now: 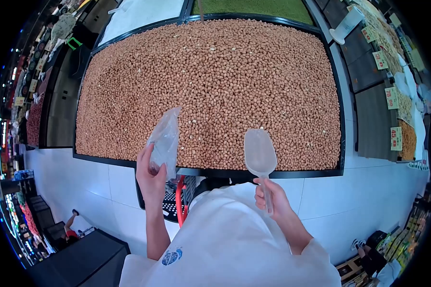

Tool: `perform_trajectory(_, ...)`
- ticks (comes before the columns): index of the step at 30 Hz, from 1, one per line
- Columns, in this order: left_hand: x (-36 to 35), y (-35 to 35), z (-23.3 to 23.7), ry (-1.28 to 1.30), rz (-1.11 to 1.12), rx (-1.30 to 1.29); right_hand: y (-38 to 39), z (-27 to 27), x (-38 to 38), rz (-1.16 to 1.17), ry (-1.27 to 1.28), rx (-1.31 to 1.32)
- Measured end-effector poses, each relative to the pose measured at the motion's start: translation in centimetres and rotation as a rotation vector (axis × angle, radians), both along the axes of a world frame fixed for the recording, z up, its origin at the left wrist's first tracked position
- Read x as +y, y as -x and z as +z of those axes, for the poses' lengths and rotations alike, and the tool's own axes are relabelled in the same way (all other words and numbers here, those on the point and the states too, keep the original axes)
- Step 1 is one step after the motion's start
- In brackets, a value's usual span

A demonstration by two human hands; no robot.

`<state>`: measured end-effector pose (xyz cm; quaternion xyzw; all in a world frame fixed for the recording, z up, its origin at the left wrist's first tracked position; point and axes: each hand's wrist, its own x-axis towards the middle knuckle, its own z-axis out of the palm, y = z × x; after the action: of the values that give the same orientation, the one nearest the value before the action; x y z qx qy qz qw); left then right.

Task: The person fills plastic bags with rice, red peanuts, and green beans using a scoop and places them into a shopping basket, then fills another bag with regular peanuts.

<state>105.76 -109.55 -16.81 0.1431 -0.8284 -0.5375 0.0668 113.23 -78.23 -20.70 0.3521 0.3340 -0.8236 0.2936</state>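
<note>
A wide bin of brown nuts point(210, 86) with a black rim lies in front of me. My left hand point(152, 172) is closed on a clear plastic bag point(166, 138), fingers wrapped round its lower left side, over the bin's near edge. The bag looks empty. In my right hand point(275, 198) is the handle of a clear scoop point(260, 152); its blade points away from me over the near right part of the nuts. No nuts show in the scoop.
A red-and-black shopping basket point(181, 198) stands below the bin's near edge. White and green goods fill bins beyond. Price-tagged shelves point(391, 98) line the right, with a white cylinder point(347, 25) nearby. Parts of other people show at the lower left and lower right.
</note>
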Motion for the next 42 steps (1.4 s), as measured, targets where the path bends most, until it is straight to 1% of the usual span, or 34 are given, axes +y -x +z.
perform_trajectory(2, 0.1, -0.2, 0.0, 0.026, -0.012, 0.03, 1.2, -1.3, -0.1, 0.025, -0.052, 0.009)
perform_trajectory(3, 0.5, -0.2, 0.1, 0.019, -0.007, 0.058, 2.4, -2.9, -0.2, 0.041, -0.063, 0.037)
perform_trajectory(4, 0.8, -0.2, 0.2, 0.012, 0.001, 0.086, 4.2, -4.7, -0.3, 0.06, -0.075, 0.065)
perform_trajectory(6, 1.1, -0.4, 0.1, 0.063, -0.032, 0.088, 9.0, -6.9, -0.8, 0.016, -0.02, 0.127)
perform_trajectory(9, 1.6, -0.5, 0.6, 0.096, -0.06, 0.083, 16.0, -8.4, -1.8, 0.018, 0.002, 0.166)
perform_trajectory(10, 1.7, -0.4, 0.8, 0.097, -0.07, 0.083, 17.2, -8.6, -2.1, 0.001, -0.002, 0.162)
perform_trajectory(11, 1.7, -0.4, 1.0, 0.074, -0.074, 0.021, 17.6, -8.9, -2.2, -0.012, -0.025, 0.166)
perform_trajectory(14, 1.9, 0.8, 1.4, 0.176, -0.131, 0.07, 16.9, -8.4, -1.8, -0.002, -0.031, 0.171)
perform_trajectory(15, 2.2, 1.3, 2.1, 0.219, -0.152, 0.056, 16.4, -7.6, -1.9, -0.001, -0.079, 0.176)
perform_trajectory(17, 2.8, 2.4, 3.3, 0.292, -0.197, 0.046, 15.3, -7.8, -1.3, 0.036, -0.107, 0.217)
perform_trajectory(20, 2.7, 4.4, 3.7, 0.466, -0.301, 0.119, 13.6, -6.6, -0.8, 0.061, -0.128, 0.233)
perform_trajectory(23, 3.0, 6.3, 5.5, 0.617, -0.395, 0.169, 12.4, -5.4, 0.1, 0.119, -0.191, 0.236)
perform_trajectory(26, 2.1, 8.8, 7.1, 0.842, -0.412, 0.349, 11.6, -4.7, 0.6, 0.15, -0.205, 0.273)
perform_trajectory(27, 1.9, 9.6, 8.1, 0.952, -0.377, 0.366, 11.4, -4.7, 0.8, 0.151, -0.194, 0.281)
perform_trajectory(29, 1.5, 10.9, 10.0, 1.084, -0.307, 0.467, 11.1, -4.4, 0.8, 0.133, -0.209, 0.278)
perform_trajectory(32, 1.0, 13.0, 10.7, 1.252, -0.259, 0.637, 10.8, -4.3, 1.0, 0.12, -0.212, 0.297)
perform_trajectory(33, 1.1, 13.6, 10.6, 1.302, -0.255, 0.696, 10.6, -3.8, 1.0, 0.123, -0.216, 0.308)
perform_trajectory(36, 3.0, 15.3, 7.8, 1.502, -0.421, 0.605, 10.3, -3.6, 1.2, 0.135, -0.205, 0.339)
perform_trajectory(37, 3.8, 16.0, 6.5, 1.545, -0.468, 0.612, 10.1, -3.7, 1.4, 0.136, -0.198, 0.35)
perform_trajectory(40, 6.4, 17.8, 2.5, 1.474, -0.617, 0.393, 10.0, -3.1, 1.4, 0.137, -0.245, 0.338)
perform_trajectory(42, 8.2, 18.6, 0.4, 1.35, -0.678, 0.353, 9.9, -3.1, 1.5, 0.14, -0.255, 0.331)
